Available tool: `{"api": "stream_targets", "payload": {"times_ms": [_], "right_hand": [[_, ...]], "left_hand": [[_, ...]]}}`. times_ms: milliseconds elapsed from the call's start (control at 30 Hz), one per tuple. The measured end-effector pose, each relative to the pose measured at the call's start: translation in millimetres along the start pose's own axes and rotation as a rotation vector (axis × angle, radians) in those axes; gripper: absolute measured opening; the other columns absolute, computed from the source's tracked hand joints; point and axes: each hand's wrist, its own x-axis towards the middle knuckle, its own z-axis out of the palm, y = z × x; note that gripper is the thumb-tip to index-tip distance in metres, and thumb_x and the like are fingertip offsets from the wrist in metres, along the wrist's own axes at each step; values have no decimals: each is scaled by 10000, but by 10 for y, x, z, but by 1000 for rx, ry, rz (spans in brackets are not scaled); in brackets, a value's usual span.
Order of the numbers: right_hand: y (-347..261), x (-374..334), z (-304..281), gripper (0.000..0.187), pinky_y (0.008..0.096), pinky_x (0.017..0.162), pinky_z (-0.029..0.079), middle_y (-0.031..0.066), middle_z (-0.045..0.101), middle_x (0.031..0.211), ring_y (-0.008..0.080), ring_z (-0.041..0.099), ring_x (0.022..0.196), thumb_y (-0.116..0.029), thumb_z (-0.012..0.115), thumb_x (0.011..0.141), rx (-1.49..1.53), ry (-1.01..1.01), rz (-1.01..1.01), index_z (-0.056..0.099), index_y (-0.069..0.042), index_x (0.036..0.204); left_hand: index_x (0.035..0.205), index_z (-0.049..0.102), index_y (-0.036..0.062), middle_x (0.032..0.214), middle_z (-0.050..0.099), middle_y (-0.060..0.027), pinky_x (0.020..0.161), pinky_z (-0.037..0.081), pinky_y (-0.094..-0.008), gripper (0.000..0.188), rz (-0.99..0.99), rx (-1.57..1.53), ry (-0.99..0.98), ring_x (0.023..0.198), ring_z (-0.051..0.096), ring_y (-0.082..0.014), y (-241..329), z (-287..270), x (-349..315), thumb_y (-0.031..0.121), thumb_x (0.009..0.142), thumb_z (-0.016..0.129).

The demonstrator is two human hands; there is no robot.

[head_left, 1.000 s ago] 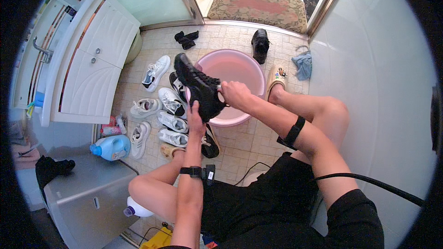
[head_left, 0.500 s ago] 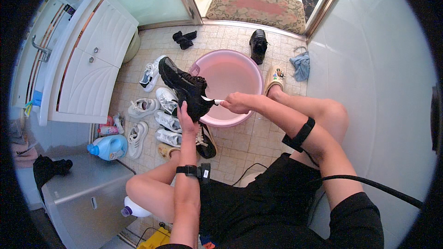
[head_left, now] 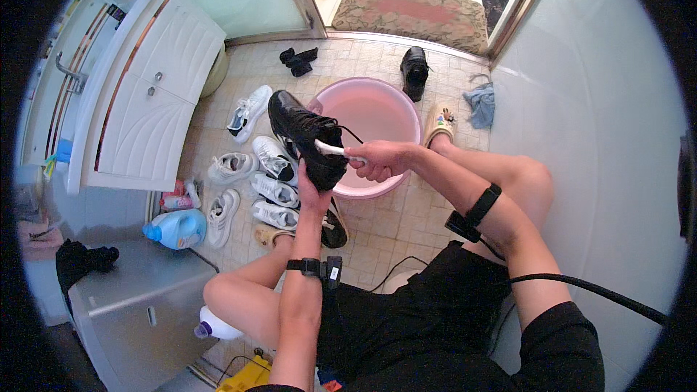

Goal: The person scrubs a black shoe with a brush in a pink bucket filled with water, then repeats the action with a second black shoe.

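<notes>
Held above the left rim of the round pink plastic basin (head_left: 363, 87), the black lace-up shoe (head_left: 294, 117) rests against the left hand (head_left: 314, 194), its fingers mostly hidden; the right hand's (head_left: 383, 160) fingers curl tightly around a slim white tool (head_left: 332, 149) at the shoe's upper.

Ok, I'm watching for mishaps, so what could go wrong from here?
The black lace-up shoe is gripped only by the left hand, so it might slip onto the white sneakers close by. A thin black lace sticks out over the round pink basin and could dip in or snag the slim white brush-like tool in the right hand. The thick black cable crossing the right arm may catch or tug.
</notes>
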Motion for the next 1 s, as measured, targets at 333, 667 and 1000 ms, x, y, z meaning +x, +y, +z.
{"api": "stream_targets", "payload": {"times_ms": [333,667,1000], "right_hand": [[49,-51,-59,419,181,359,160,-89,232,593,19,184,456,-496,265,997,-9,-43,32,337,-147,777],[68,-35,-98,482,306,385,301,-17,359,571,122,342,444,-451,306,999,-695,278,79,426,-79,718],[138,-17,0,444,458,631,540,182,660,754,346,670,733,-390,404,963,-1604,694,-91,641,-20,899]], "left_hand": [[1246,490,37,1154,596,-90,884,495,-394,410,210,163,124,1023,602,-248,101,-169,122,326,969,404],[1268,476,50,1165,579,-92,843,500,-360,428,287,340,183,1021,590,-238,263,-102,70,313,930,501],[1273,470,-3,1159,572,-96,881,467,-311,392,292,431,151,1008,574,-198,213,-216,63,197,938,507]]}}
